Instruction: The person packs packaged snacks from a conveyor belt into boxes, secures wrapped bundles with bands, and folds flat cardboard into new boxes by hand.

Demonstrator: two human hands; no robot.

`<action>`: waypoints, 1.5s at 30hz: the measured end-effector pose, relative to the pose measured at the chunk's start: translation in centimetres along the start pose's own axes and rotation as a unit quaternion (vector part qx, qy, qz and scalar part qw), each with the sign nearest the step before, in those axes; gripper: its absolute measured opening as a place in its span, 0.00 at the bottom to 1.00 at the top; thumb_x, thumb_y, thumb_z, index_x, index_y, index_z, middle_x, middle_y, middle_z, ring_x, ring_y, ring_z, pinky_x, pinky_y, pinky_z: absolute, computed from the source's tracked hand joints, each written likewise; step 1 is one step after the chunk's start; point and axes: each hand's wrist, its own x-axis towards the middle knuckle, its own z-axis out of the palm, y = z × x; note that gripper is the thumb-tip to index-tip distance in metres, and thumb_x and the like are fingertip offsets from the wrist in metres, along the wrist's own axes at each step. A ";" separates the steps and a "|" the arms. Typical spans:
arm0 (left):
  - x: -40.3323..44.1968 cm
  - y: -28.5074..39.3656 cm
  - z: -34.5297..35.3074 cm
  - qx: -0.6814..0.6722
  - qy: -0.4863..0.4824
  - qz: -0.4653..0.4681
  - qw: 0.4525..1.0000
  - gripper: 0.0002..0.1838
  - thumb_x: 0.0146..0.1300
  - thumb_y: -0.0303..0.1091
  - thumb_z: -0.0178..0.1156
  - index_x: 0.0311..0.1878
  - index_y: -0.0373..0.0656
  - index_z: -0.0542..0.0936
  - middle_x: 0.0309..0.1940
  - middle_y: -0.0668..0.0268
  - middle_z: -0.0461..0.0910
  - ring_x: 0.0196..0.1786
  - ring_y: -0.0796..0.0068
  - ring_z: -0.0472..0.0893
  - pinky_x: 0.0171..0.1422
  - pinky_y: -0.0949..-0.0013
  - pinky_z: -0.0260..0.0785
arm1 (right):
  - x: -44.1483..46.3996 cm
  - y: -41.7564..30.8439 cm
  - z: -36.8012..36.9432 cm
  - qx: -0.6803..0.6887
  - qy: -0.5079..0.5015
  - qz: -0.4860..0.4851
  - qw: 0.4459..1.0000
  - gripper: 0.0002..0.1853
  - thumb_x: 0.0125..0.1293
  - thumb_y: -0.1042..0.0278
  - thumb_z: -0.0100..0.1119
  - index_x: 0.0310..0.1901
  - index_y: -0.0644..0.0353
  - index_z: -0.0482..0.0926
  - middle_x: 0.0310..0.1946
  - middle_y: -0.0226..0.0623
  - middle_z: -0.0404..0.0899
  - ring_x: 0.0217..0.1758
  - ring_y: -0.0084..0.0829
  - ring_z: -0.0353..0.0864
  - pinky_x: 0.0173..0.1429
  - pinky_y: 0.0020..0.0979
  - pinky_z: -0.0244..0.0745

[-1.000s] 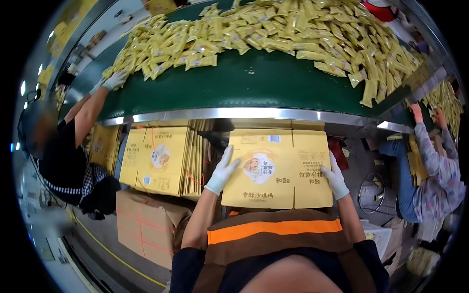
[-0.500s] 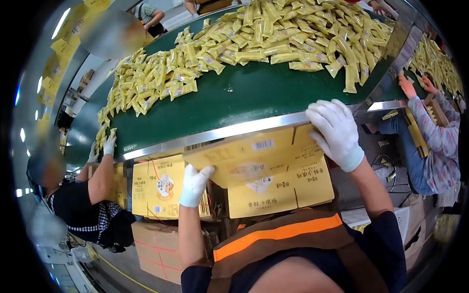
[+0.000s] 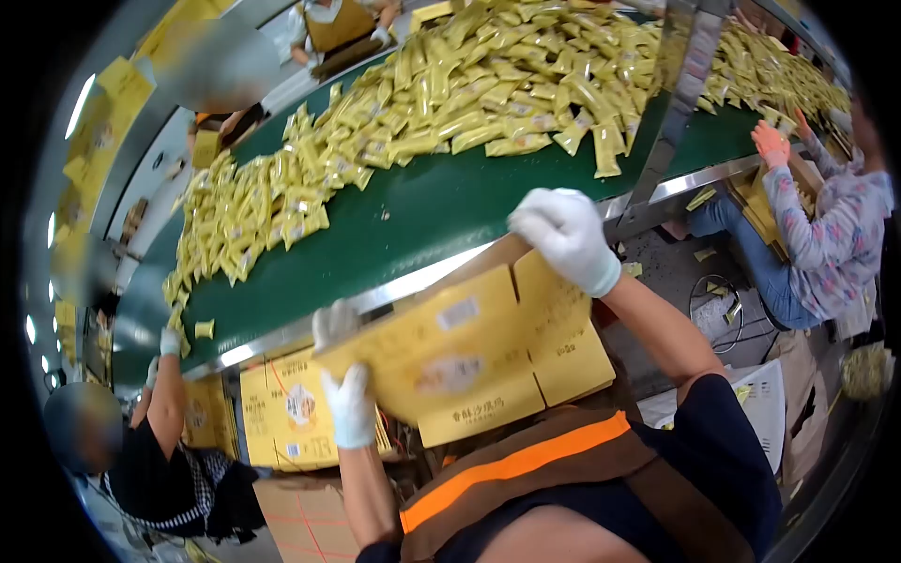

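Observation:
A yellow cardboard carton (image 3: 404,349), folded flat with a barcode and a printed picture, is held tilted in front of my body and slightly blurred. My left hand (image 3: 349,399), in a white glove, grips its left edge, thumb on the near face and fingers behind. My right hand (image 3: 566,239), also gloved, is closed over the upper right edge, its fingertips partly hidden. Below the held carton lies another flat yellow carton (image 3: 574,364), partly covered by it. Beyond both hands is the green conveyor belt (image 3: 422,211).
Yellow snack packets (image 3: 469,103) are heaped on the belt, behind its metal rim (image 3: 432,279). Bundled flat cartons (image 3: 267,413) stand left, above a strapped brown box (image 3: 305,516). Co-workers sit left and right; a metal post (image 3: 662,141) and white crate (image 3: 755,408) are right.
The camera view has turned. The held carton has tilted, its right side higher, and my left fingers now wrap behind its left edge. My right hand remains on the upper right edge.

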 end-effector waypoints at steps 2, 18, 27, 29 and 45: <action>0.2 2.8 1.9 -0.055 0.063 0.030 0.996 0.57 0.58 0.55 0.68 0.80 0.47 0.43 0.79 0.49 0.46 0.80 0.46 0.46 0.81 0.47 0.40 | 1.6 -1.4 -1.0 0.078 -0.084 0.005 0.993 0.07 0.59 0.70 0.61 0.24 0.59 0.79 0.17 0.39 0.74 0.20 0.39 0.76 0.26 0.34 0.66; 2.3 -0.7 0.1 0.002 0.029 -0.103 0.994 0.48 0.57 0.41 0.71 0.73 0.28 0.56 0.70 0.44 0.64 0.71 0.54 0.67 0.74 0.56 0.61 | -2.4 -1.2 -2.3 -0.139 -0.041 -0.197 0.970 0.15 0.48 0.57 0.73 0.20 0.52 0.75 0.17 0.28 0.69 0.21 0.33 0.70 0.29 0.34 0.61; 5.3 3.7 3.3 -0.250 -0.241 0.051 0.936 0.46 0.67 0.74 0.38 0.78 0.50 0.56 0.79 0.53 0.47 0.81 0.48 0.44 0.79 0.41 0.42 | 2.2 -5.0 -3.2 0.270 -0.260 -0.243 0.894 0.16 0.67 0.59 0.61 0.23 0.56 0.75 0.14 0.34 0.68 0.17 0.40 0.69 0.25 0.37 0.60; 4.9 5.3 5.3 0.024 -0.185 0.033 0.982 0.49 0.66 0.75 0.40 0.73 0.40 0.65 0.75 0.49 0.58 0.79 0.47 0.51 0.80 0.43 0.37 | 1.5 -4.4 -1.2 0.235 -0.386 -0.178 0.874 0.15 0.68 0.58 0.57 0.25 0.55 0.78 0.15 0.39 0.71 0.18 0.42 0.71 0.25 0.38 0.63; 10.1 3.1 12.4 0.312 -0.355 0.003 0.881 0.31 0.72 0.54 0.41 0.61 0.37 0.76 0.43 0.62 0.86 0.43 0.70 0.83 0.81 0.49 0.35 | -3.6 -4.6 -9.4 0.233 -0.376 -0.173 0.880 0.08 0.66 0.62 0.60 0.34 0.55 0.83 0.21 0.33 0.75 0.24 0.40 0.73 0.38 0.37 0.67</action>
